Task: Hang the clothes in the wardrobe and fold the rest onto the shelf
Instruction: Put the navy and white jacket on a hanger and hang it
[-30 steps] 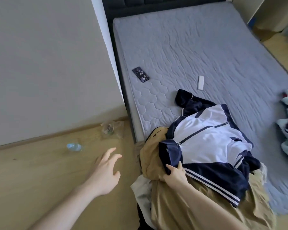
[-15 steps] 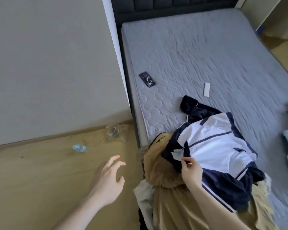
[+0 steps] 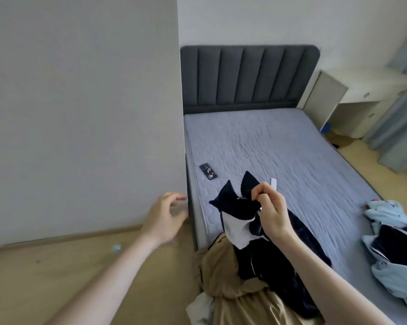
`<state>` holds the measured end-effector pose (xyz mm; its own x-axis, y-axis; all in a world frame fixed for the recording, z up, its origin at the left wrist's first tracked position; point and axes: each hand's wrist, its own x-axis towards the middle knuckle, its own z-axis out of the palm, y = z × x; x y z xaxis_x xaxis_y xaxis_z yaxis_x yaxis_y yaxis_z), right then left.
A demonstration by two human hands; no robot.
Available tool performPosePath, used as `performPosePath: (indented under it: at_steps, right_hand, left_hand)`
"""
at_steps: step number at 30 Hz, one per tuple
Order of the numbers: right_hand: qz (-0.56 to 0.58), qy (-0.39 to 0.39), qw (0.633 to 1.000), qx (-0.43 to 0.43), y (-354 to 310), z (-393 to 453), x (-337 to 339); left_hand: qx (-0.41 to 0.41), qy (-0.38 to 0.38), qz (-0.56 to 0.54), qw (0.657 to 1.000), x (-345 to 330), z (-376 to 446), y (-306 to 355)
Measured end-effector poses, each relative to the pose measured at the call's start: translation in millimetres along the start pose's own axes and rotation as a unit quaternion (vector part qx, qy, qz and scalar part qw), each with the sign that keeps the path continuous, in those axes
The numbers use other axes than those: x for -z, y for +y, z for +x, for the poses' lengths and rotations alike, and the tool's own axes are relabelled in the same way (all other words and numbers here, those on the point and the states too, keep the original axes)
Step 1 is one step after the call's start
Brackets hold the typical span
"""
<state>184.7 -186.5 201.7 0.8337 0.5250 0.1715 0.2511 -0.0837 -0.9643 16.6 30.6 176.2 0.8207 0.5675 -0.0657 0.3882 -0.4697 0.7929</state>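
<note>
lifted now, jacket (image 3: 242, 207) hangs from my right hand (image 3: 271, 213) — fingers pinched on its collar to shake it out; left hand (image 3: 166, 215) loose, fingers apart.

Navy/white jacket (image 3: 251, 221) is held up by collar in right hand (image 3: 271, 213); remainder is draped below on tan garment (image 3: 230, 287).

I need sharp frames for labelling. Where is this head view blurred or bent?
Head view: the left hand is smeared by motion, fingertips ghosted against the wall; the right hand, its grip pinching the navy-and-white jacket, is fairly crisp; wide-angle bending curves the curtain at the right edge; light is soft, without glare.
</note>
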Motion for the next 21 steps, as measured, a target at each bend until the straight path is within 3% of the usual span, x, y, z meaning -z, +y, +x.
performPosePath:
  at_steps: [4, 8, 12, 17, 21]
  right_hand:
    - [0.086, -0.077, 0.991, 0.059, -85, -8, -45]
    - [0.148, -0.132, 0.975, 0.096, -152, -27, -103]
    - [0.156, -0.209, 0.958, 0.120, -200, -57, -170]
    - [0.139, -0.292, 0.940, 0.112, -248, -97, -261]
    - [0.120, -0.328, 0.930, 0.113, -277, -127, -334]
  left_hand:
    - [0.036, 0.006, -0.064, 0.997, 68, -21, 24]
    - [0.058, -0.020, -0.085, 0.995, 124, -74, 3]
    - [0.053, 0.050, -0.054, 0.996, 190, -137, -30]
    - [0.058, 0.126, 0.068, 0.988, 284, -218, -77]
    - [0.091, 0.201, 0.077, 0.972, 359, -288, -117]
